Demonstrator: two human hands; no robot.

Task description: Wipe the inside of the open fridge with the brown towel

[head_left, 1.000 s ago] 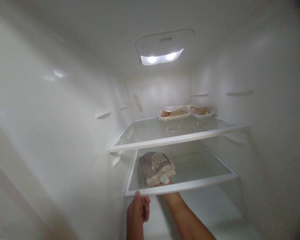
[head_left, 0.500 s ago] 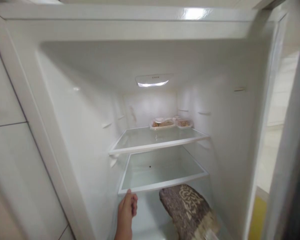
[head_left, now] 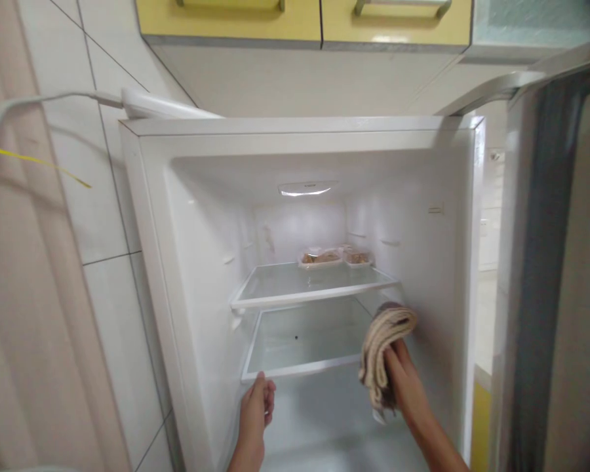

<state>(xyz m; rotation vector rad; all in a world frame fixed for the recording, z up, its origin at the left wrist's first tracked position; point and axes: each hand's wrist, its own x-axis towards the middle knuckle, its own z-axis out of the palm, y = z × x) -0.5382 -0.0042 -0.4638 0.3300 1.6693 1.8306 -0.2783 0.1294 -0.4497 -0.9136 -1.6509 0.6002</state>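
Observation:
Inside the open refrigerator, my left hand (head_left: 258,406) is at the front left corner of the lower glass shelf (head_left: 302,369). Its thumb rests at the white rim and its fingers curl below, closed on the edge. At the right, my right hand (head_left: 398,370) is wrapped round a folded brown and beige towel (head_left: 381,341), near the right inner wall and the shelf's front right corner. The towel hides that corner and part of my fingers. A small dark spot (head_left: 295,337) shows through the lower shelf.
Two wrapped food trays (head_left: 320,258) sit at the back of the upper shelf (head_left: 314,299). The refrigerator door (head_left: 535,262) stands open on the right. Yellow cupboards (head_left: 236,19) hang above. A tiled wall (head_left: 113,288) and a pale cable (head_left: 44,98) are at the left.
My view has drawn back and tilted up, showing the cupboards. My right hand has raised the towel toward the right wall, turning its folded side to view. The left hand stays at the shelf corner.

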